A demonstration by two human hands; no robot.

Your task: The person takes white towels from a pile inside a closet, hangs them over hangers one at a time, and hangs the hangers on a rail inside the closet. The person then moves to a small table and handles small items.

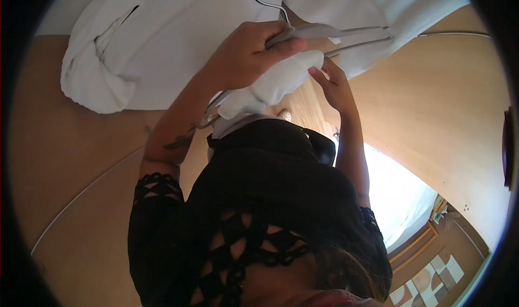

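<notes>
My left hand grips a clothes hanger just below its neck. The hanger's metal hook points up past my knuckles, and its thin metal bars stretch out to the right. Over the lower bar hangs a folded white cloth, bunched along its length. My right hand pinches the right end of this cloth beside the bar, its fingertips partly hidden behind the fabric. On the left, the hanger's other end shows below my left wrist.
A crumpled white garment with dark strips lies at upper left on a pale surface. More white fabric spreads at upper right. Brown wooden panels flank me. A beige clog shows on the wooden floor.
</notes>
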